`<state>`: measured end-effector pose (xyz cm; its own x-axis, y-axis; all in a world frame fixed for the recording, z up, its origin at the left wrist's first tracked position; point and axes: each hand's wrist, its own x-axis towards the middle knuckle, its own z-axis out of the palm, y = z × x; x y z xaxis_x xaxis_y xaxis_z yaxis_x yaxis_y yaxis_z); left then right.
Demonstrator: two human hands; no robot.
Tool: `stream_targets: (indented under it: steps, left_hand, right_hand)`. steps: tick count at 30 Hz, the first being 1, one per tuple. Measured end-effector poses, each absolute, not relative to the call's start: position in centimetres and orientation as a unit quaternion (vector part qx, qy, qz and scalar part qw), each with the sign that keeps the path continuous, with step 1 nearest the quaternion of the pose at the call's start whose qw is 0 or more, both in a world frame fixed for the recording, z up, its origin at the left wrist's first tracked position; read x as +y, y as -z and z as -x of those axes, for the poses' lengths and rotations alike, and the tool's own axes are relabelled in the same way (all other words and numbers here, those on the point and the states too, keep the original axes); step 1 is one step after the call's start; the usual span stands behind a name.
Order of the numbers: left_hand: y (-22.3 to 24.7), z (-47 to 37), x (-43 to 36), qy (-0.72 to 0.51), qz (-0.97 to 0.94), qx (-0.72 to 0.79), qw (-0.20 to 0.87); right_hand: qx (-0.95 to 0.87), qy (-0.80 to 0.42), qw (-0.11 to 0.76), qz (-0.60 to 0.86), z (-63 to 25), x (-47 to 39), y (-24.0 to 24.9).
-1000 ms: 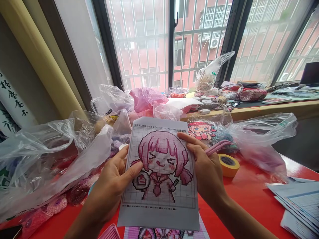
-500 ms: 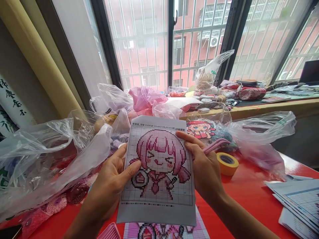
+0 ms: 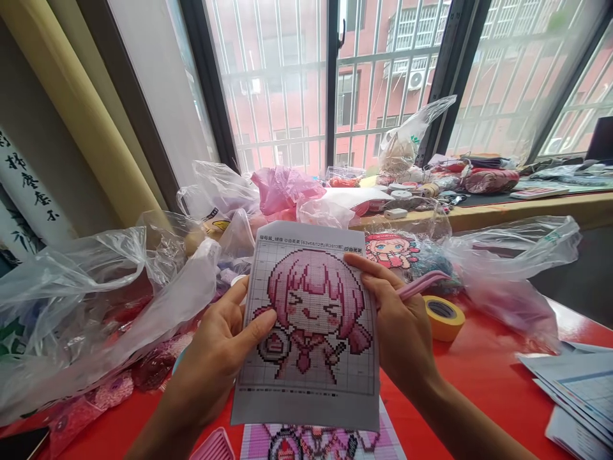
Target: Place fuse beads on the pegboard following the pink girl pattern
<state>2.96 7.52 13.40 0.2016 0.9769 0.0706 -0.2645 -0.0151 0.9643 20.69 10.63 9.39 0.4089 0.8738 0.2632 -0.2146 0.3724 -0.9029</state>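
- White paper first: our pattern sheet (image 3: 311, 303) is up in the air over the middle of the near edge of the red surface (image 3: 460, 390), printed side facing us.
- Honestly, barely anything's changed in the last second. A bit more of the pink pixel piece (image 3: 318, 442) shows below the sheet, that's it, so the printed figure stays in plain view.
- Hands: our left hand (image 3: 218, 348) pinches the left side, thumb in front. Our right hand (image 3: 400, 316) grips the right side, with pink tweezers (image 3: 426, 282) poking out of it too.
- On the surface: pink tray (image 3: 214, 448) at the near edge, yellow tape (image 3: 453, 327) just beside our right hand, papers (image 3: 569, 383) along the right edge, clear plastic bags (image 3: 96, 294) heaped by the left edge.
- Room-wise: cluttered ledge (image 3: 565, 203) past the far edge, then a barred window (image 3: 368, 108). Some calligraphy (image 3: 31, 185) hangs on our left.
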Motion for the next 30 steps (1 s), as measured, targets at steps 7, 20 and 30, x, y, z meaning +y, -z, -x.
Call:
stream_targets:
  steps: [7, 20, 30]
  left_hand:
    - [-13.51, -2.97, 7.35, -0.515, -0.493, 0.36, 0.602]
    - [-13.52, -2.98, 7.29, -0.514, -0.486, 0.367, 0.604]
    - [-13.85, -3.02, 7.23, -0.536, -0.443, 0.408, 0.591]
  right_hand:
    - [-0.401, -0.369, 0.727, 0.418, -20.71, 10.57, -9.12]
    - [-0.381, -0.394, 0.719, 0.427, -20.66, 10.55, -9.08]
    - [-0.377, -0.401, 0.719, 0.424, -20.57, 10.45, -9.34]
